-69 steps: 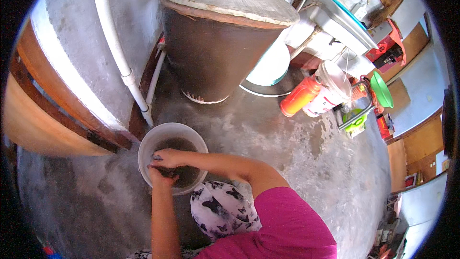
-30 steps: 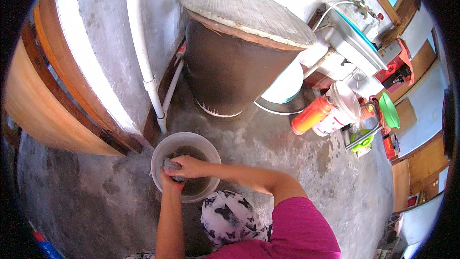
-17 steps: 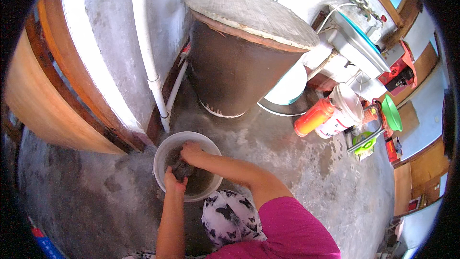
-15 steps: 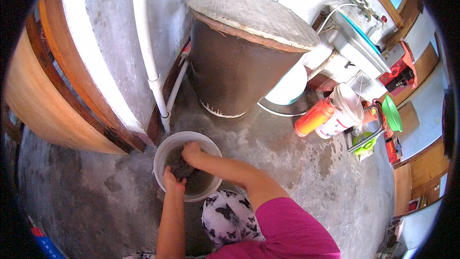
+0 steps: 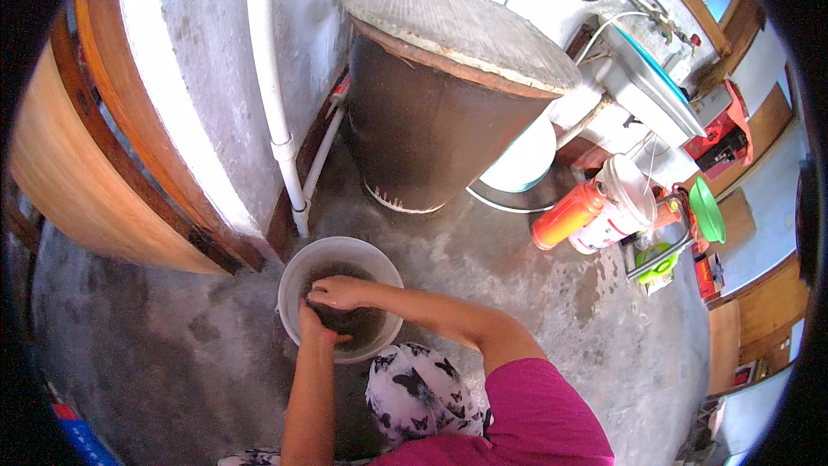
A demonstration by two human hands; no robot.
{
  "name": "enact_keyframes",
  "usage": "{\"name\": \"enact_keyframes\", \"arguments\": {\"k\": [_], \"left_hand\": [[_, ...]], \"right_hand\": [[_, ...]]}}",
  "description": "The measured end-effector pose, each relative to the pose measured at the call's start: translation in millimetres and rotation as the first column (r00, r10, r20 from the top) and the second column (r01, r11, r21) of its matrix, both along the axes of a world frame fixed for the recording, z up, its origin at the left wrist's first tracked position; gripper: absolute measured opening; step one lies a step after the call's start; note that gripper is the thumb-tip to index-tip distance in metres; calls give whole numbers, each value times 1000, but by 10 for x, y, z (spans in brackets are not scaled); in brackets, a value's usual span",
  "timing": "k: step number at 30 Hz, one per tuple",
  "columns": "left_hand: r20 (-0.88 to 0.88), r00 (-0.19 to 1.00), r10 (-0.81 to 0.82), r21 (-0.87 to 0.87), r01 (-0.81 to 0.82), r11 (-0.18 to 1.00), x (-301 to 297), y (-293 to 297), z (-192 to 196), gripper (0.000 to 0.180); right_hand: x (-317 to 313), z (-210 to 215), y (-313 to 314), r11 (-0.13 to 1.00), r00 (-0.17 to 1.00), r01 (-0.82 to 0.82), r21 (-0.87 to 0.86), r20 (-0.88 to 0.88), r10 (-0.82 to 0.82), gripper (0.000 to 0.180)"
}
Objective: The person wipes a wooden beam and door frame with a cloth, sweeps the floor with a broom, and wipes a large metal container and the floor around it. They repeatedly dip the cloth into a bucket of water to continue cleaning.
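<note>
A white bucket (image 5: 288, 328) of murky, dark water stands on the floor in front of me. Both of my hands are inside its rim, close together on the left side. My left hand (image 5: 320, 326) is cupped around a dark, wet bundle (image 5: 332, 315) that looks like cloth, its thumb pointing right over the water. Curled fingers of my right hand (image 5: 341, 292) press against the same bundle from above. Most of the bundle is hidden by the hands and blends with the dark water, so its shape cannot be made out.
A big brown vat (image 5: 431, 121) with a round lid stands beyond the bucket. A white pipe (image 5: 283, 151) runs down the wall at left. To the right are an orange-red flask (image 5: 567, 216), a white pail (image 5: 625, 194) and a sink (image 5: 647, 91). The concrete floor has wet patches.
My right hand has moved left and slightly down, up against my left hand. The dark bundle, more visible between the hands before, is now mostly covered.
</note>
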State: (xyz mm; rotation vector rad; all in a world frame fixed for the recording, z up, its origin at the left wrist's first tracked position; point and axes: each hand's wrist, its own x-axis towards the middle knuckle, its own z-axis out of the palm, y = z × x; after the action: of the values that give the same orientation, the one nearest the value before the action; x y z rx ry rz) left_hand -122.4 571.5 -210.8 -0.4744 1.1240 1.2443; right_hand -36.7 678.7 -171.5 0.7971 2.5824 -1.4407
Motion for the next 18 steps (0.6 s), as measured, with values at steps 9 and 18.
{"name": "enact_keyframes", "arguments": {"k": [9,18], "left_hand": [[160,953,258,307,-296,904,153,-70,-141,46],[-92,960,265,51,-261,964,185,6,46,47]], "right_hand": [[-49,4,-268,982,994,103,159,-56,-96,54],[-160,-448,337,820,938,-170,546,344,-35,45]]}}
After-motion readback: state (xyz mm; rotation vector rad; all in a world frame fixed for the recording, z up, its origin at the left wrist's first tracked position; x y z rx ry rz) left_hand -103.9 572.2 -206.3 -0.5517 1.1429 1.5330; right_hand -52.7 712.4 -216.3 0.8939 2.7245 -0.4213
